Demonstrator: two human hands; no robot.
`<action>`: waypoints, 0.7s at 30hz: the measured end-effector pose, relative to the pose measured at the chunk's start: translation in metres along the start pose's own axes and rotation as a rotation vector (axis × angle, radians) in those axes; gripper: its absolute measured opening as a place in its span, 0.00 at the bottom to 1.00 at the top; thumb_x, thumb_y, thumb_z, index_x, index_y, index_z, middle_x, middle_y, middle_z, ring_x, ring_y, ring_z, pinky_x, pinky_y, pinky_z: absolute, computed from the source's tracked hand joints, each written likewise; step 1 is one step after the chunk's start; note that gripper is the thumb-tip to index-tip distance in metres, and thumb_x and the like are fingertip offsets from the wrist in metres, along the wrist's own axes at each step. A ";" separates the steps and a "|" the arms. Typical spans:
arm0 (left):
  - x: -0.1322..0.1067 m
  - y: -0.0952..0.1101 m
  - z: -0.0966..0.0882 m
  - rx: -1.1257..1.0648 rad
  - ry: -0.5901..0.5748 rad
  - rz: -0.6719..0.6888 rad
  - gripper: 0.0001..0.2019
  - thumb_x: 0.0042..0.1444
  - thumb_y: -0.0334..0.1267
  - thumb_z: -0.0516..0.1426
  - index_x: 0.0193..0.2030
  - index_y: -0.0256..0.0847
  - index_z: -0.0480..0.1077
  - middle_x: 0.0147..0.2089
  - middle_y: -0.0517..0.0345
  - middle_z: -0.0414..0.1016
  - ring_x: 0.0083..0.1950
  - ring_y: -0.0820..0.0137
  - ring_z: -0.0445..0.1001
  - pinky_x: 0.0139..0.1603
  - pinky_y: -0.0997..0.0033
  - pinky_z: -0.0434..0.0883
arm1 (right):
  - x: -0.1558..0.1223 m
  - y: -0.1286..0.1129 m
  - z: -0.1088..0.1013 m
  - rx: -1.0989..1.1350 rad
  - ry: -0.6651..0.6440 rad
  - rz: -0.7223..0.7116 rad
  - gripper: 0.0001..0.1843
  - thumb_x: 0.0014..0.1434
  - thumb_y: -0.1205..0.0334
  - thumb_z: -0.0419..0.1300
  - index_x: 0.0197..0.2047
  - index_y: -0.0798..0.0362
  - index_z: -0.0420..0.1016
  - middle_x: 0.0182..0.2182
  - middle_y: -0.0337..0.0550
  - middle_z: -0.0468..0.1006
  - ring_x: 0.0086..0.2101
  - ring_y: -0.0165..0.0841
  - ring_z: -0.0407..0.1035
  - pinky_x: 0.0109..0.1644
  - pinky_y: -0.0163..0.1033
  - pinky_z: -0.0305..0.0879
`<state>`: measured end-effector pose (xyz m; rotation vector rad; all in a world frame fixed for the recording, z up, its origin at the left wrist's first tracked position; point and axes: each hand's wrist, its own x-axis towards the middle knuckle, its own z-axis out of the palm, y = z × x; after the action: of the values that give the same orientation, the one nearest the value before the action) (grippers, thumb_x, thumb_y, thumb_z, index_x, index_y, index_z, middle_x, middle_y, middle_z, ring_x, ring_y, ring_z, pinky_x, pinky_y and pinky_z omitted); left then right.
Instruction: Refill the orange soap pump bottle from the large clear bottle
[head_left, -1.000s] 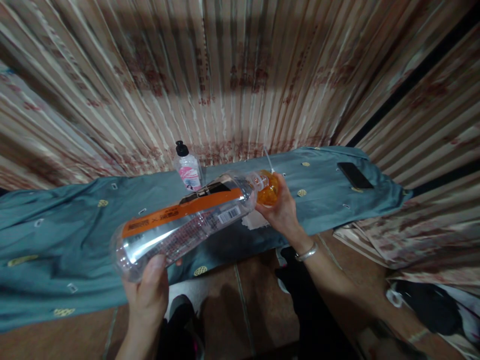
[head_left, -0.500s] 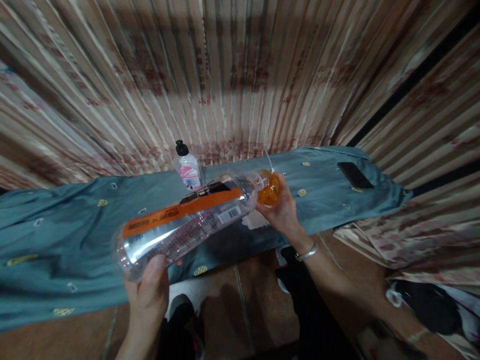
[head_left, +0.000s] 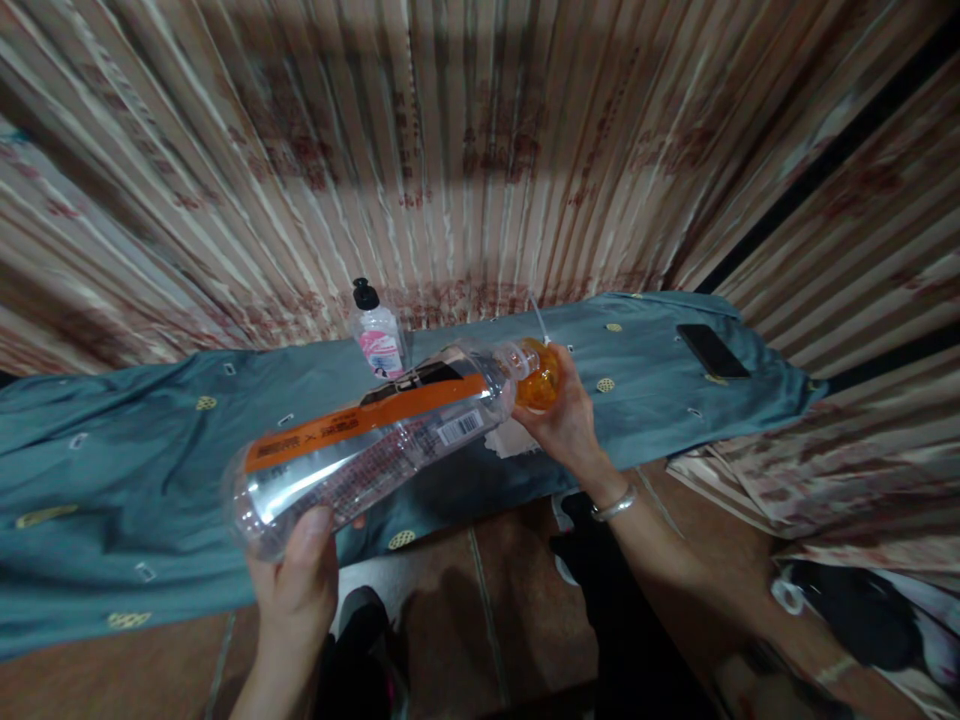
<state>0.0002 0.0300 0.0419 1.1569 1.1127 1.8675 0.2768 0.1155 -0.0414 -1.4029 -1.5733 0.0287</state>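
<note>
A person's left hand wrapped its fingers around the base of a large clear bottle with an orange label, tipped almost flat in the air, its neck meeting a small orange bottle clasped in the right hand, a bracelet at that wrist. The large bottle looked all but drained and the small one glowed orange nearly to its mouth, so the pouring seemed close to done. Below lay a teal cloth draped over a long surface, carrying a pink-labelled pump bottle and a dark phone, before a striped curtain, with brown floor tiles underfoot
</note>
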 end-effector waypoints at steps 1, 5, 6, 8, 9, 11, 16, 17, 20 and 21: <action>0.000 0.000 0.000 -0.002 -0.004 0.000 0.19 0.45 0.50 0.72 0.41 0.43 0.80 0.28 0.61 0.73 0.19 0.75 0.62 0.22 0.71 0.71 | 0.000 0.000 0.000 0.000 0.001 0.002 0.52 0.54 0.48 0.74 0.74 0.50 0.55 0.63 0.58 0.75 0.63 0.52 0.72 0.67 0.62 0.71; -0.001 0.000 0.001 -0.007 -0.001 -0.009 0.19 0.45 0.50 0.72 0.41 0.44 0.80 0.28 0.62 0.72 0.19 0.75 0.62 0.23 0.71 0.72 | 0.000 0.002 0.002 0.002 0.007 0.005 0.52 0.53 0.47 0.74 0.73 0.49 0.55 0.63 0.58 0.75 0.63 0.52 0.72 0.68 0.63 0.70; 0.000 -0.001 0.001 -0.007 0.006 -0.007 0.19 0.44 0.50 0.72 0.41 0.44 0.80 0.28 0.62 0.72 0.19 0.75 0.62 0.22 0.71 0.71 | 0.000 0.002 0.002 0.001 0.011 0.005 0.52 0.53 0.47 0.74 0.73 0.50 0.56 0.64 0.58 0.75 0.62 0.53 0.73 0.68 0.64 0.70; 0.000 -0.001 0.001 -0.002 0.009 0.000 0.21 0.44 0.51 0.72 0.42 0.44 0.80 0.27 0.62 0.72 0.19 0.75 0.61 0.21 0.72 0.70 | 0.000 0.002 0.003 -0.002 0.017 0.002 0.53 0.52 0.46 0.75 0.73 0.50 0.56 0.64 0.59 0.74 0.62 0.53 0.73 0.68 0.64 0.70; 0.000 -0.001 0.001 0.002 0.002 0.000 0.22 0.44 0.51 0.72 0.43 0.43 0.80 0.27 0.62 0.72 0.19 0.75 0.61 0.21 0.72 0.70 | 0.000 0.002 0.003 -0.003 0.018 -0.001 0.53 0.51 0.46 0.75 0.73 0.50 0.56 0.64 0.59 0.74 0.62 0.53 0.73 0.67 0.64 0.70; 0.000 0.000 0.001 0.010 -0.010 -0.005 0.23 0.44 0.52 0.72 0.44 0.42 0.80 0.26 0.62 0.71 0.19 0.75 0.61 0.21 0.72 0.69 | 0.000 0.002 0.003 -0.002 0.019 -0.008 0.54 0.51 0.45 0.76 0.73 0.50 0.56 0.64 0.59 0.75 0.61 0.53 0.74 0.67 0.64 0.71; 0.000 0.003 0.003 0.005 0.020 -0.039 0.23 0.40 0.52 0.74 0.40 0.43 0.80 0.26 0.62 0.72 0.18 0.75 0.60 0.17 0.74 0.64 | -0.001 0.003 0.002 0.000 0.014 -0.013 0.54 0.52 0.44 0.75 0.74 0.49 0.55 0.64 0.58 0.74 0.62 0.53 0.73 0.66 0.62 0.72; 0.000 0.003 0.003 0.001 0.027 -0.043 0.22 0.39 0.52 0.75 0.39 0.43 0.80 0.26 0.63 0.72 0.18 0.75 0.60 0.17 0.74 0.64 | 0.000 0.003 0.002 -0.003 0.014 -0.009 0.54 0.52 0.44 0.75 0.74 0.49 0.55 0.64 0.58 0.74 0.62 0.53 0.73 0.66 0.62 0.72; -0.001 0.001 0.002 -0.005 0.030 -0.039 0.21 0.40 0.52 0.75 0.38 0.43 0.79 0.25 0.63 0.72 0.19 0.75 0.63 0.20 0.75 0.67 | 0.000 0.001 0.001 -0.007 0.007 0.011 0.55 0.51 0.43 0.76 0.73 0.50 0.56 0.64 0.59 0.75 0.62 0.53 0.73 0.66 0.63 0.72; -0.001 0.001 0.001 -0.001 0.024 -0.037 0.21 0.41 0.51 0.74 0.38 0.43 0.79 0.25 0.63 0.72 0.20 0.74 0.63 0.20 0.75 0.67 | 0.000 0.001 0.000 -0.004 0.003 0.015 0.54 0.51 0.43 0.75 0.73 0.50 0.56 0.63 0.59 0.75 0.62 0.53 0.73 0.66 0.63 0.72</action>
<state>0.0013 0.0291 0.0426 1.1083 1.1386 1.8585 0.2773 0.1161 -0.0423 -1.4171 -1.5609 0.0323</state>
